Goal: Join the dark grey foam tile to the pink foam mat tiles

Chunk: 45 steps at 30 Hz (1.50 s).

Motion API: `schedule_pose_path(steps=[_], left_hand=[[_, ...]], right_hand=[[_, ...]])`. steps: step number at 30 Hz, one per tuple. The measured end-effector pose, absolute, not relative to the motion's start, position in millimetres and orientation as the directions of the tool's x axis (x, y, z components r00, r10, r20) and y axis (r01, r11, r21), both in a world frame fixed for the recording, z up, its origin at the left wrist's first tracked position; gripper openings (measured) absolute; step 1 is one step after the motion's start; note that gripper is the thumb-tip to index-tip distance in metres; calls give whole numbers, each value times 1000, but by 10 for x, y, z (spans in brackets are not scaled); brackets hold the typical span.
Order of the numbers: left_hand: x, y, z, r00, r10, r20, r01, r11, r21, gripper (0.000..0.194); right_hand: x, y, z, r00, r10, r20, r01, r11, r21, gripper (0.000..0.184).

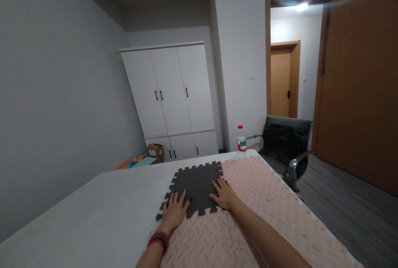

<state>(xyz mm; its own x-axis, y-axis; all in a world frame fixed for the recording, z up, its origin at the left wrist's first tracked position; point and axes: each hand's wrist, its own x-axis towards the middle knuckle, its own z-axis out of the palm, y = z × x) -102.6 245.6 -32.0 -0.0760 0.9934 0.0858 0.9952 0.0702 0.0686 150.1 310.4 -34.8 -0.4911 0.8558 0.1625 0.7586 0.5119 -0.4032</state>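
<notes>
A dark grey foam puzzle mat tile [199, 185] with toothed edges lies flat on the white table. My left hand [175, 212] rests on its near left corner, fingers spread. On its right edge, by the seam with the pink foam mat [248, 181], my right hand [224, 194] lies flat with fingers apart. Pink tiles border the grey one on the right and on the near side. Whether the near teeth are fully interlocked is hard to see, as my hands cover part of those edges.
A water bottle with a red cap [241, 141] stands at the table's far right corner. Beyond the right edge is a black chair [284, 143]. A cardboard box [155, 152] and colourful items [133, 162] sit behind the white table [102, 214]. A white wardrobe [174, 93] stands farther back.
</notes>
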Motion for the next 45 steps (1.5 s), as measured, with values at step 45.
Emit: schedule_pose_path(steps=[45], left_hand=[[-1757,2762,-417,-287,939,191,869,171,464,65]], right_hand=[[4173,3501,-595,-80,986,145,911,131,-391,64]])
